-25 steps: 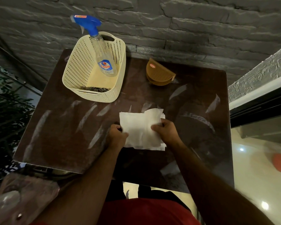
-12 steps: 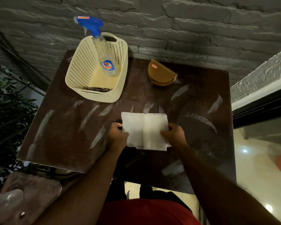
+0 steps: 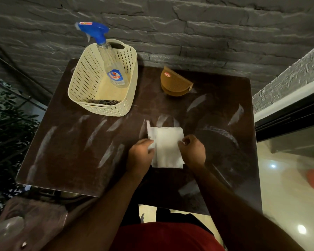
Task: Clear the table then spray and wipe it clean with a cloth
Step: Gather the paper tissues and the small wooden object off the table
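Note:
A white cloth (image 3: 166,147), folded into a narrow rectangle, lies on the dark brown table (image 3: 74,156) near its middle. My left hand (image 3: 140,155) pinches the cloth's left edge. My right hand (image 3: 193,151) pinches its right edge. A clear spray bottle (image 3: 112,67) with a blue trigger head stands tilted in a cream perforated basket (image 3: 83,82) at the table's back left. White smears streak the table top.
A brown semicircular napkin holder (image 3: 176,84) stands at the back middle. A dark patterned item (image 3: 103,102) lies in the basket's near end. Grey stone wall runs behind the table. A plant (image 3: 5,124) is to the left and a glass panel (image 3: 294,142) to the right.
Both hands have folded the cloth narrower, bringing its sides inward. It was a wide loose sheet one second ago and is a compact rectangle now.

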A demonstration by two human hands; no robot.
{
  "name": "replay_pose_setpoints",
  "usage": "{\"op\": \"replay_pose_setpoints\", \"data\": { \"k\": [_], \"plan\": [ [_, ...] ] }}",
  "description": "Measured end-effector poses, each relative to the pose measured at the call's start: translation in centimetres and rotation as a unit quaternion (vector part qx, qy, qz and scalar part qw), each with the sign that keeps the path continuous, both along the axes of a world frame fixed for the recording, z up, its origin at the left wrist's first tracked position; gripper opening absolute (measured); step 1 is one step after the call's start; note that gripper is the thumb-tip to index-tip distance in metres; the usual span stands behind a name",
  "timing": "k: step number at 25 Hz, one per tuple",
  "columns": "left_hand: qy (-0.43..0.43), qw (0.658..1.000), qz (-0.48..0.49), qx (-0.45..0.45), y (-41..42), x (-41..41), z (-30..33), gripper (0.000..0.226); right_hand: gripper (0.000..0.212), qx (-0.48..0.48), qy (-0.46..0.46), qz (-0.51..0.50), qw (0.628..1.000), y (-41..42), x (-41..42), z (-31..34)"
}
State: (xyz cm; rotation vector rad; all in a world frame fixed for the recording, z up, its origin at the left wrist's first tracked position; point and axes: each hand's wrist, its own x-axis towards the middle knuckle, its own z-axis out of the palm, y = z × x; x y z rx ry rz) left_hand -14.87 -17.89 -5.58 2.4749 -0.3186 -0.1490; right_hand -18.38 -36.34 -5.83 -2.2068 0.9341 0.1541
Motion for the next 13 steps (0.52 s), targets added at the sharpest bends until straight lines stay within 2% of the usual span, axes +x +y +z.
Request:
{"op": "replay_pose_setpoints", "data": {
  "k": [3,6,8,10,13],
  "plan": [
    [0.022,0.997,-0.072,0.023,-3.2,-1.1,1.2,0.034,0.018,0.193,-0.018,-0.022,0.981,0.7,0.4,0.8],
    [-0.001,0.992,-0.12,0.048,-6.0,-2.0,1.0,0.03,0.033,0.368,-0.006,-0.092,0.925,0.5,0.4,1.6],
    [0.027,0.989,-0.144,0.031,-7.4,-2.2,0.8,0.029,0.034,0.39,0.004,-0.101,0.915,-0.2,0.3,1.7],
    [0.067,0.984,-0.163,0.016,-8.2,-2.3,0.8,0.031,0.026,0.385,0.008,-0.108,0.916,-1.1,0.3,1.4],
    [0.091,0.975,-0.2,-0.021,-8.3,-2.5,1.1,0.023,0.017,0.332,0.042,-0.096,0.938,-2.4,0.5,0.3]
  ]
}}
